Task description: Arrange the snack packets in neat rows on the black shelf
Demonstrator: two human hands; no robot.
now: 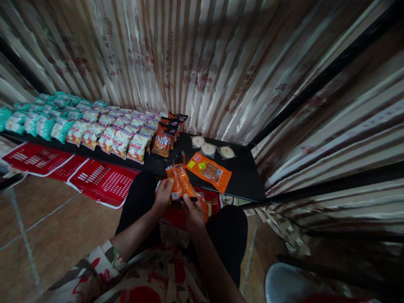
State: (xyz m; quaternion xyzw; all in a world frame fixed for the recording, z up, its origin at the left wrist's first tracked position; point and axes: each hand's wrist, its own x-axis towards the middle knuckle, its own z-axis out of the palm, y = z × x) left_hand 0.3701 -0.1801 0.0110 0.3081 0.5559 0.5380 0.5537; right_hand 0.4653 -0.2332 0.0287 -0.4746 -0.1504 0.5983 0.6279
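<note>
My left hand (163, 194) and my right hand (192, 212) both grip a small orange snack packet (181, 181), held over the near edge of a black shelf (244, 174). My left thumb lies on the packet's left side; my right fingers pinch its lower end. Just beyond it, a larger orange packet (208, 171) lies flat on the shelf. Three round white sealed cakes (208, 148) sit behind that.
Rows of white-and-orange snack bags (120, 141), dark orange bags (164, 141) and teal bags (44, 122) line the shelf to the left. Red plastic baskets (101, 181) lie on the tiled floor. Striped curtains hang behind and to the right. A grey stool (284, 282) stands at lower right.
</note>
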